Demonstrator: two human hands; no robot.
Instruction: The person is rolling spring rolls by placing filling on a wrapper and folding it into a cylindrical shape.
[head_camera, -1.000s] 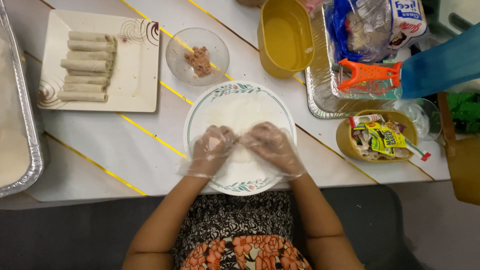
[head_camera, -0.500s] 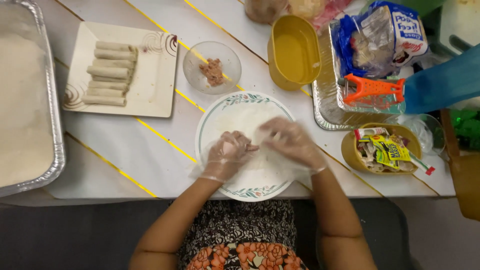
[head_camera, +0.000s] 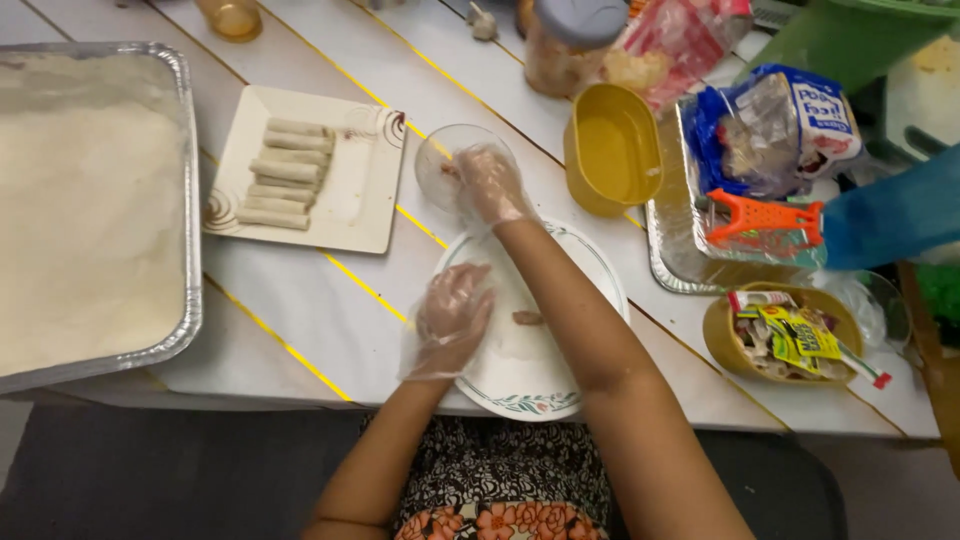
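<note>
Both my hands wear thin clear plastic gloves. My left hand (head_camera: 452, 318) rests flat on a pale wrapper sheet (head_camera: 520, 345) lying on a round white plate (head_camera: 560, 402) with a leafy rim. A small bit of brown filling (head_camera: 527, 318) lies on the wrapper. My right hand (head_camera: 490, 185) reaches across into a small clear glass bowl (head_camera: 432, 165) beyond the plate, fingers bent down into it; what they hold is hidden.
A square white plate (head_camera: 350, 200) with several rolled wrappers (head_camera: 280, 170) sits at left. A large foil tray (head_camera: 185, 200) of pale wrappers lies far left. A yellow oval container (head_camera: 610, 150), a foil tray with bags and an orange tool (head_camera: 765, 220), and a yellow bowl of packets (head_camera: 785, 335) stand at right.
My right hand left the plate and reached forward into the glass bowl. My left hand stayed on the wrapper. The view shifted right and closer.
</note>
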